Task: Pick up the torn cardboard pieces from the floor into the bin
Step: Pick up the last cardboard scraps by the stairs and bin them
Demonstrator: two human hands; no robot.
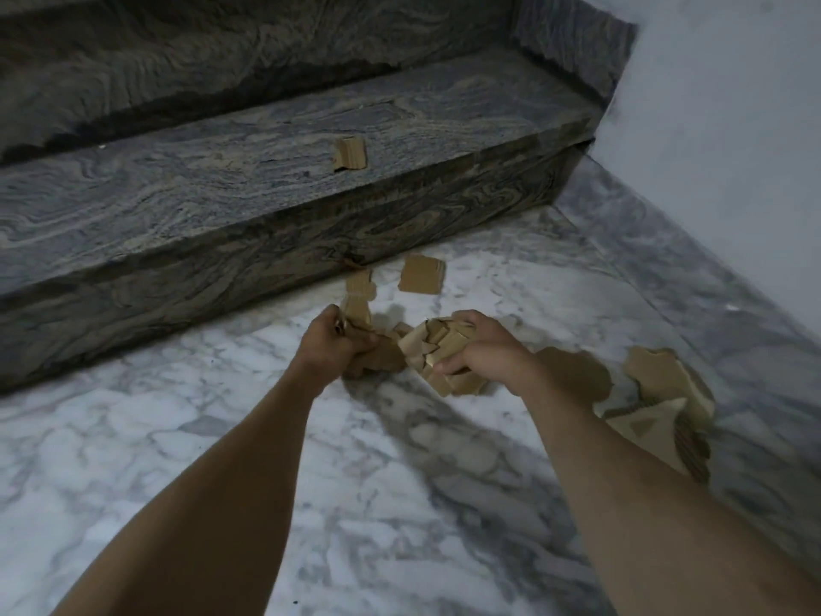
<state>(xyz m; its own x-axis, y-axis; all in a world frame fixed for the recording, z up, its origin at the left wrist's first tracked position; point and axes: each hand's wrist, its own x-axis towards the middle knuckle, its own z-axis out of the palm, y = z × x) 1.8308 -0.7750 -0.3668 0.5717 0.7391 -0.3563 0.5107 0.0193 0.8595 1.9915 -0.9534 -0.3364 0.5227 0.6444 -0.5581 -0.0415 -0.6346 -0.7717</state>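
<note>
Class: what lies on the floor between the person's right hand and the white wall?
In the head view, a heap of torn cardboard pieces lies on the marble floor between the right hand and wall.

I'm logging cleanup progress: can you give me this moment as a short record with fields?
left hand: left hand grips cardboard strip
right hand: right hand holds bundle of torn pieces
loose on floor: square piece; pile by right forearm
on step: one piece on stone step
floor: white marble
bin: not in view

Matt brown cardboard pieces, glossy veined marble floor.
</note>
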